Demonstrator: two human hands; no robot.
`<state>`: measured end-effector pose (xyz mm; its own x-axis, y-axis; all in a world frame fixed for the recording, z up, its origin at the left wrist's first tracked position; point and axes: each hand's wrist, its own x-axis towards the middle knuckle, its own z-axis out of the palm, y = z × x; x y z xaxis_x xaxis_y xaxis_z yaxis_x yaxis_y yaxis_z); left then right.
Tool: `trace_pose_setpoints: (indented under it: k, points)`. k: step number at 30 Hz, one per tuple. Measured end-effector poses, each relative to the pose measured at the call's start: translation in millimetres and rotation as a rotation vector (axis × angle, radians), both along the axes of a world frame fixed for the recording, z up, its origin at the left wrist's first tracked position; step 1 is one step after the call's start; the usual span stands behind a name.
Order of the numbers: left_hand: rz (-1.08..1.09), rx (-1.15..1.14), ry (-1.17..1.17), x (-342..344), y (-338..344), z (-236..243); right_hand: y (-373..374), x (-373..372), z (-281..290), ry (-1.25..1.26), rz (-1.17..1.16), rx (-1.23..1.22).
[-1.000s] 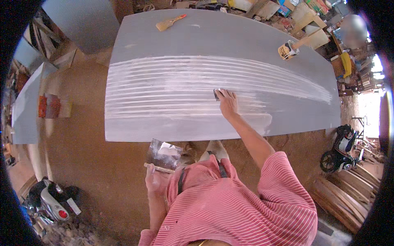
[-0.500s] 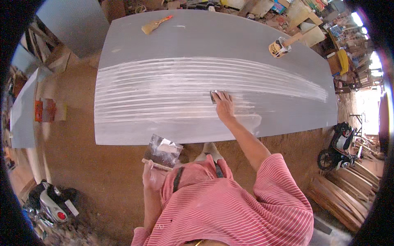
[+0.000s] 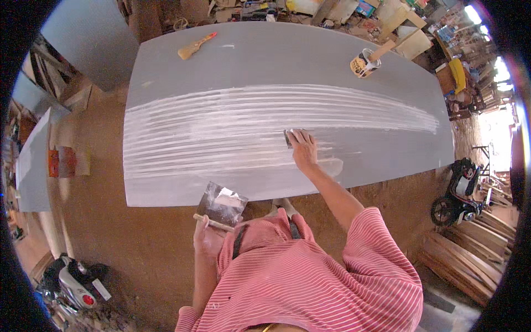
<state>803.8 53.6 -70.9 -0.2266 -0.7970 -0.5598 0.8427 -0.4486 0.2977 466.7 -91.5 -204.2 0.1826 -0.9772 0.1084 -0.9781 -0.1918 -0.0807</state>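
Observation:
My right hand (image 3: 304, 150) presses a small dark putty scraper (image 3: 288, 138) flat on a large grey panel (image 3: 243, 61). White filler (image 3: 221, 113) lies across the panel in long, roughly parallel streaks, with the scraper on its nearer part. In my left hand (image 3: 206, 238), close to my body by the panel's near edge, is a wide dark putty knife (image 3: 223, 207) with a pale strip along its gripped edge. A lump of white filler (image 3: 228, 197) sits on its blade. My left fingers are partly hidden behind it.
On the panel's far side lie a paintbrush (image 3: 193, 46) and an open can (image 3: 363, 65) with a wooden stick in it. Two parked motorbikes (image 3: 77, 285) (image 3: 457, 193) flank the brown floor. Stacked boards (image 3: 470, 254) are at the right; another grey panel (image 3: 88, 39) leans far left.
The view has shifted slightly, so the panel, brush and can appear further left and the panel's near edge lower. My right hand and scraper remain on nearly the same streaks. Both hands keep their hold.

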Motion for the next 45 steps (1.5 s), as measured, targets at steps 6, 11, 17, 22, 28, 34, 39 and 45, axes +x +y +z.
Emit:
trace_pose_setpoints:
  k: [6,11,17,22,28,34,39,45]
  points:
    - [-0.038,-0.039,-0.026,3,-4,9,17,-8,-7,0.038,-0.019,0.058]
    - [-0.067,-0.076,0.007,4,-6,16,25,-12,0,0.029,-0.060,0.010]
    - [-0.040,-0.058,-0.024,3,-8,20,17,-4,9,0.032,-0.047,0.015]
    - [-0.065,-0.055,0.001,6,-9,22,14,-1,15,0.027,-0.005,0.079]
    - [0.021,0.012,0.031,7,-8,23,14,20,22,-0.032,-0.038,0.016]
    - [-0.027,0.027,0.054,13,-10,17,-1,25,16,0.087,-0.012,0.062]
    - [0.005,0.009,0.047,5,-7,27,9,28,26,-0.008,0.014,0.065]
    - [-0.017,-0.073,0.107,-21,-24,26,29,8,124,-0.430,0.005,0.070]
